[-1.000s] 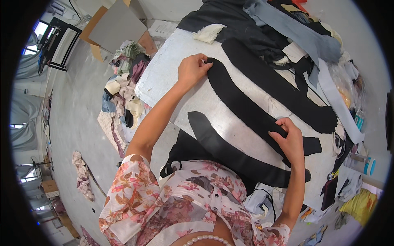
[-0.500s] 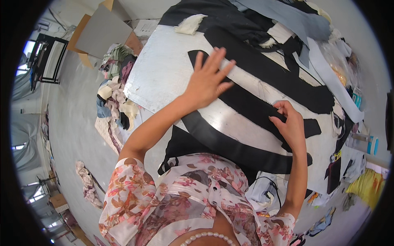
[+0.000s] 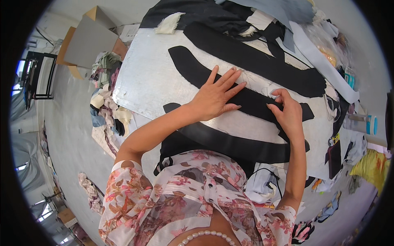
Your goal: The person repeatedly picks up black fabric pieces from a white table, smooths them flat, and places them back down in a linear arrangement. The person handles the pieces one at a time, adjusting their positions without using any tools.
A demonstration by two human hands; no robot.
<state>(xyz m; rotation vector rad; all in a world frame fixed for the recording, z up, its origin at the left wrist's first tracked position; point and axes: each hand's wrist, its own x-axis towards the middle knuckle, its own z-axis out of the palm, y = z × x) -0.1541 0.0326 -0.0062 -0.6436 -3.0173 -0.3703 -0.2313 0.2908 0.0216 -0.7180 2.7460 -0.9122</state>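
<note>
A curved strip of black fabric (image 3: pixel 185 66) lies across the pale metal-topped table (image 3: pixel 143 82). My left hand (image 3: pixel 213 97) rests flat on its middle, fingers spread and holding nothing. Further right, my right hand (image 3: pixel 290 117) is curled at the strip's far edge, thumb on the cloth and fingertips at the rim, pinching it there. Beyond lies a second, wider black strip (image 3: pixel 250 57) with a frayed right end. Closer to my body is another curved black strip (image 3: pixel 238 143), partly under my left forearm.
Dark cloth (image 3: pixel 201 16) and grey-blue fabric (image 3: pixel 287 12) are heaped at the far side. Fabric scraps (image 3: pixel 104 102) hang in a pile off the left edge, near an open cardboard box (image 3: pixel 88 43). A yellow cloth (image 3: pixel 369 168) lies at lower right.
My left hand has slid right and nearer along the middle strip, uncovering its left end. The view has shifted slightly; my right hand stays at the strip's far edge.
</note>
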